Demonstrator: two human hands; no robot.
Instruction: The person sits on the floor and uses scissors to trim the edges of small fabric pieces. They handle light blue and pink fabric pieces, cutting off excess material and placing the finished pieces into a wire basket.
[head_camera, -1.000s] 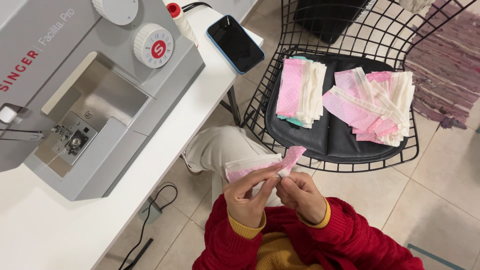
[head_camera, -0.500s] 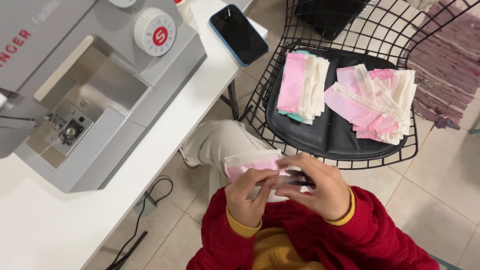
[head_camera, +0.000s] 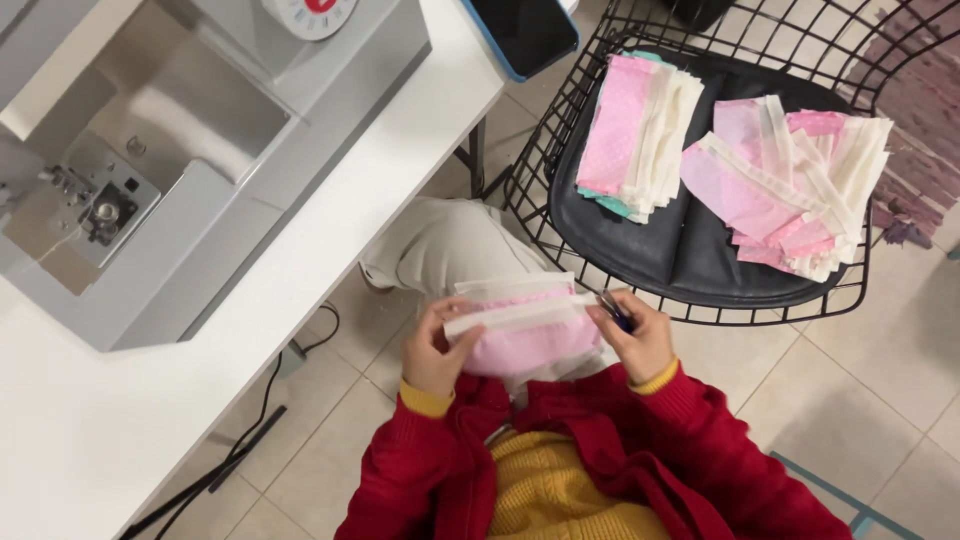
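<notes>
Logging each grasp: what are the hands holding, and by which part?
Left hand pinches the pink fabric piece at its left end; right hand holds its right end, plus a small dark tool.

Bright, even light (soft shadows)

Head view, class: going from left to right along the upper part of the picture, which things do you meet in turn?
Grey sewing machine → white table edge → dark phone in a blue case → neat stack of pink and white fabric pieces → loose heap of pink and white pieces, both on the black wire chair.
</notes>
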